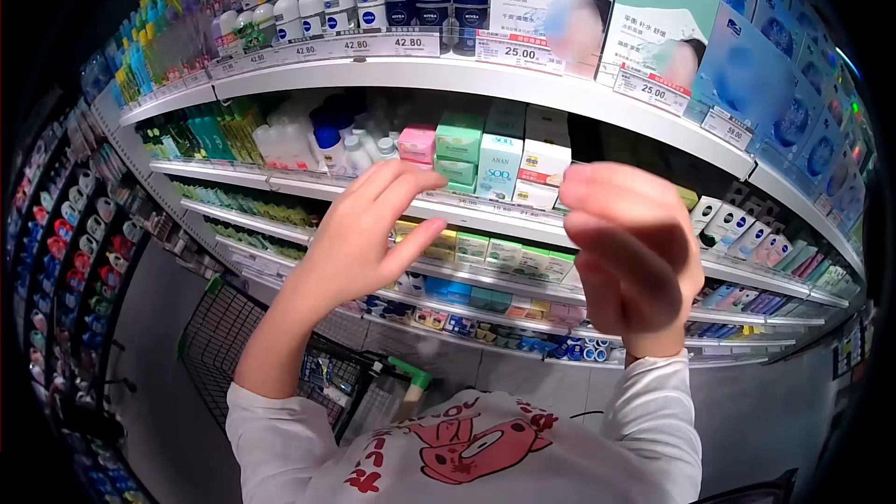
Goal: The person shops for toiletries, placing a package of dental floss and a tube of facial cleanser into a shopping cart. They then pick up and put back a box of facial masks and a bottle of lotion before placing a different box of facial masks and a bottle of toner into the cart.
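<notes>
My left hand is raised before the middle shelves, thumb and fingers apart, with nothing in it. Its fingertips appear just in front of a pink box and stacked green boxes; contact cannot be made out. To their right stand a pale SOD box and a white box with an orange-red band. My right hand is nearer the camera, slightly blurred. Its fingers are bent and spaced from one another, and no item shows in it. It hides part of the shelf behind.
Above, a white shelf edge carries roll-on bottles and large mask boxes. Lower shelves hold small boxes and lotion bottles. A black wire shopping cart stands below left. Another stocked rack lines the left side.
</notes>
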Tool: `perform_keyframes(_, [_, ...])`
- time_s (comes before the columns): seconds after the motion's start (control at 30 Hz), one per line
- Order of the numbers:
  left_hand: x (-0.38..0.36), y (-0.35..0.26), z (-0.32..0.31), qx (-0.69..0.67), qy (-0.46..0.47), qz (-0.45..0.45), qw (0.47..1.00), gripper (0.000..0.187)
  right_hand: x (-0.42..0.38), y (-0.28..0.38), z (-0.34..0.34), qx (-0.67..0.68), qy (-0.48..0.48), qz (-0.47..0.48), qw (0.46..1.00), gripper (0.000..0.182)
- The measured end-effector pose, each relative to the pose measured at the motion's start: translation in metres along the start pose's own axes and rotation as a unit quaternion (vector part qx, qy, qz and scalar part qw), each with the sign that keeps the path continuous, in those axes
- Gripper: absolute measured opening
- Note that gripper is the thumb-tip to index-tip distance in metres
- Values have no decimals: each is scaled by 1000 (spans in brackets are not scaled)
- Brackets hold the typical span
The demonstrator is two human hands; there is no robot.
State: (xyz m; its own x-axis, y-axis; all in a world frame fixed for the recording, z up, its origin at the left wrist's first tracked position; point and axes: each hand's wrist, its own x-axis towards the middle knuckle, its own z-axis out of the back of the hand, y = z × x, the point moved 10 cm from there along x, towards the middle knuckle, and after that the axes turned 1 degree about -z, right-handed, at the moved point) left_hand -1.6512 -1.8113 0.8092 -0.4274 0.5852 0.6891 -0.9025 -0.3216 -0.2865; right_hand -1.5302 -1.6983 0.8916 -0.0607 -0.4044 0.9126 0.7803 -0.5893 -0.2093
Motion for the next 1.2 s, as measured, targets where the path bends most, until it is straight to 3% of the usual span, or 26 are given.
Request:
perform_keyframes(0.07, [-54,16,-8,-99,27,107,989,28,-20,49,13,37,-46,57,997,20])
perform_keyframes(0.13, [-112,42,-16,-123,31,224,966,25,-34,66,27,157,-63,56,984,17])
perform_keyframes(0.17, [-141,55,-20,-123,15,269,955,24,-27,67,22,201,29,63,977,17])
perform_keyframes(0.2, [-173,67,-26,-126,-3,312,942,22,-26,69,19,210,26,55,976,16])
perform_keyframes(0.27, [-253,91,-44,-158,-23,455,876,20,-23,69,11,227,-65,15,972,15])
perform_keyframes(0.37, [-333,89,-51,-79,-3,510,857,19,-19,53,-16,282,-145,-5,948,16])
perform_keyframes(0.47, [-404,84,-38,0,3,576,817,22,-36,24,-93,397,-51,-188,897,29])
perform_keyframes(0.5, [-444,91,-34,37,8,601,798,23,-51,15,-139,416,3,-253,874,24])
perform_keyframes(0.53, [-486,82,-26,75,9,638,767,24,-87,28,-249,439,185,-308,824,26])
perform_keyframes(0.57, [-510,78,-21,89,30,688,720,27,-136,38,-310,443,242,-377,777,30])
perform_keyframes(0.6, [-543,77,-21,82,-5,698,711,28,-200,62,-364,374,375,-380,758,41])
perform_keyframes(0.67, [-578,65,-26,85,22,736,672,29,-330,123,-432,211,637,-251,698,56])
perform_keyframes(0.73, [-602,49,-36,83,-16,760,645,30,-404,160,-451,167,666,-200,700,60])
perform_keyframes(0.77, [-627,47,-52,89,-7,747,658,32,-414,165,-454,160,692,-225,667,58])
perform_keyframes(0.83, [-650,44,-74,29,68,786,614,36,-434,169,-452,136,741,-275,597,55])
perform_keyframes(0.87, [-658,47,-82,15,83,796,599,39,-432,170,-453,141,736,-260,608,51])
perform_keyframes(0.93, [-645,53,-92,-8,116,766,632,40,-416,169,-450,152,725,-231,631,44])
perform_keyframes(1.0, [-651,52,-108,-38,152,752,640,42,-411,165,-447,141,703,-235,656,19])
perform_keyframes(1.1, [-636,50,-106,-52,143,715,682,42,-402,171,-435,128,694,-208,677,18])
perform_keyframes(1.2, [-645,48,-110,-62,149,707,688,43,-389,172,-434,93,669,-208,708,14])
